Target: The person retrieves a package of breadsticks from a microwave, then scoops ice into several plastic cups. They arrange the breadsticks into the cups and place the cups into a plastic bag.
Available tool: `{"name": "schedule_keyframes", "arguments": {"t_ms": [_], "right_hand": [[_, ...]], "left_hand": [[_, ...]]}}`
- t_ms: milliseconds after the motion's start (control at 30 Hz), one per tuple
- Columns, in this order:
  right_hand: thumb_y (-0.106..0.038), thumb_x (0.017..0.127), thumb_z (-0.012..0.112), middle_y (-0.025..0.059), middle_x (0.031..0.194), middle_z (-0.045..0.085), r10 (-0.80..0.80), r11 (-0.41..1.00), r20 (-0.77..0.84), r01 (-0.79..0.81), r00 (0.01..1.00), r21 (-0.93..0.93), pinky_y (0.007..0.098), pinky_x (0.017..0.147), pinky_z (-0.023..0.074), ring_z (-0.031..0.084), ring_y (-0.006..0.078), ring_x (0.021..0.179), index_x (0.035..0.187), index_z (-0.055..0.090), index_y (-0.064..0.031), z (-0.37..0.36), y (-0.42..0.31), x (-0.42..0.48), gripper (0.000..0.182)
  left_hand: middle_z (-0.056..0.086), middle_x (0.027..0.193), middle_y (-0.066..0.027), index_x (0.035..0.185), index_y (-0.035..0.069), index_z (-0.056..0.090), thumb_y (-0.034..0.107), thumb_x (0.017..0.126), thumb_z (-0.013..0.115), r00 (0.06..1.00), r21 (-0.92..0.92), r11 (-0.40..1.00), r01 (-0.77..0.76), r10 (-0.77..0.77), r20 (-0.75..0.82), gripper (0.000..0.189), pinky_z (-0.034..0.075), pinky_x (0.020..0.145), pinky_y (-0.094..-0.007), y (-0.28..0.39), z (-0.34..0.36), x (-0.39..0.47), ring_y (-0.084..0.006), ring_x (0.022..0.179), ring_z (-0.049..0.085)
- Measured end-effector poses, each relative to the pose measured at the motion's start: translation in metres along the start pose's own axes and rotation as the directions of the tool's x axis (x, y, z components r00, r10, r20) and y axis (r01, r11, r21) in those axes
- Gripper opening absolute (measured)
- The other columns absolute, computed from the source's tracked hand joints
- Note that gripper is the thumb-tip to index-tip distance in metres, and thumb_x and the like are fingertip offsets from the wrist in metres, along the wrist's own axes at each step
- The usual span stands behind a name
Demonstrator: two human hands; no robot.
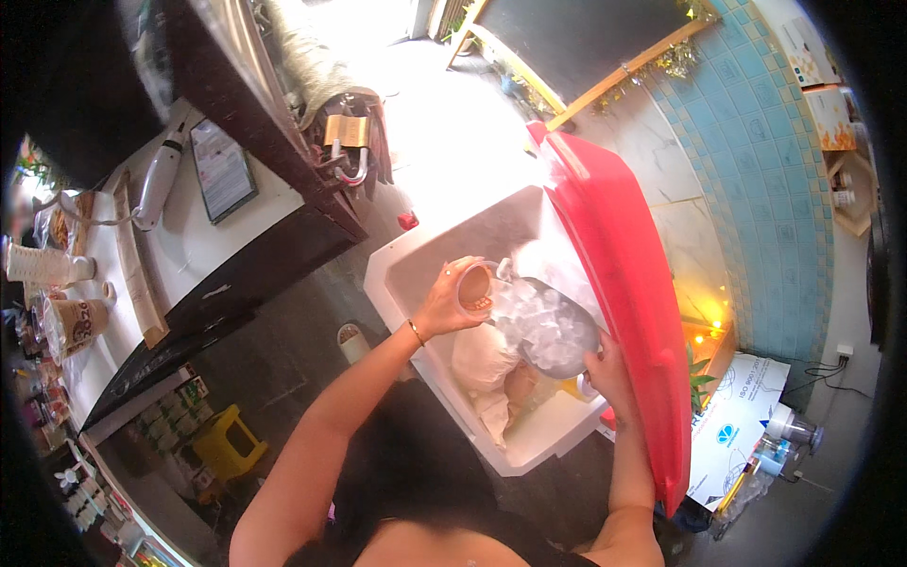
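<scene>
My left hand [441, 303] grips a clear plastic cup [473, 285], tilted with its mouth facing up toward me; orange-brown marks show low on its side. In my right hand [611, 368] is a metal scoop [577, 301] heaped with ice cubes [542, 322]. The scoop's front edge meets or nearly meets the cup's rim; whether they touch, I cannot tell. Both are over a white ice chest [386, 273], whose red lid [627, 248] stands raised along the right side. Inside lie a pale bag [484, 358] and a yellow-and-white item [577, 388], partly hidden by the scoop and my right hand.
A counter [266, 191] on the left bears a tablet [221, 170], a white handheld device [159, 181] and stacked cups [46, 266]. A padlock [347, 135] hangs at its corner. A yellow stool [230, 443] stands below. Behind the lid is a printed white board [737, 432].
</scene>
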State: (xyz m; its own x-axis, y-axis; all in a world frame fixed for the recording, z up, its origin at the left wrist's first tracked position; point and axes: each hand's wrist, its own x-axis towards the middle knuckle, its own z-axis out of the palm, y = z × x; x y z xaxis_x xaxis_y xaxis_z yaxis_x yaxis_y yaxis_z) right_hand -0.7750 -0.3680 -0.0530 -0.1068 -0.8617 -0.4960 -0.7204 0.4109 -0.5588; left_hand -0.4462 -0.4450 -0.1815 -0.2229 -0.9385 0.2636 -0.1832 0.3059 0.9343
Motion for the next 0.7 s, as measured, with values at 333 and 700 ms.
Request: {"name": "schedule_keyframes", "arguments": {"t_ms": [333,700], "right_hand": [[-0.007,0.079,0.054,0.0075,0.085,0.055,0.056,0.980,-0.037,-0.048,0.998,0.192,0.0276,0.055,0.0371,0.047,0.0117,0.064,0.137,0.041,-0.0039,0.008,0.025,0.003,0.059],[-0.013,0.080,0.056,0.0087,0.098,0.049,0.070,0.966,-0.051,-0.055,0.996,0.252,0.0304,0.067,0.0330,0.041,0.0147,0.079,0.139,0.038,-0.0048,0.014,0.023,0.002,0.062]], "left_hand": [[0.049,0.132,-0.0122,0.135,0.004,0.037,0.021,0.057,0.087,0.999,-0.119,0.992,0.035,-0.036,0.000,0.093,0.041,0.102,-0.0366,-0.014,0.015,0.010,-0.0254,0.122,0.049],[0.053,0.126,-0.0119,0.133,0.004,0.037,0.016,0.055,0.086,0.986,-0.186,0.979,0.082,-0.107,-0.129,0.093,0.041,0.103,-0.0370,-0.018,0.027,0.018,-0.0247,0.118,0.053]]}}
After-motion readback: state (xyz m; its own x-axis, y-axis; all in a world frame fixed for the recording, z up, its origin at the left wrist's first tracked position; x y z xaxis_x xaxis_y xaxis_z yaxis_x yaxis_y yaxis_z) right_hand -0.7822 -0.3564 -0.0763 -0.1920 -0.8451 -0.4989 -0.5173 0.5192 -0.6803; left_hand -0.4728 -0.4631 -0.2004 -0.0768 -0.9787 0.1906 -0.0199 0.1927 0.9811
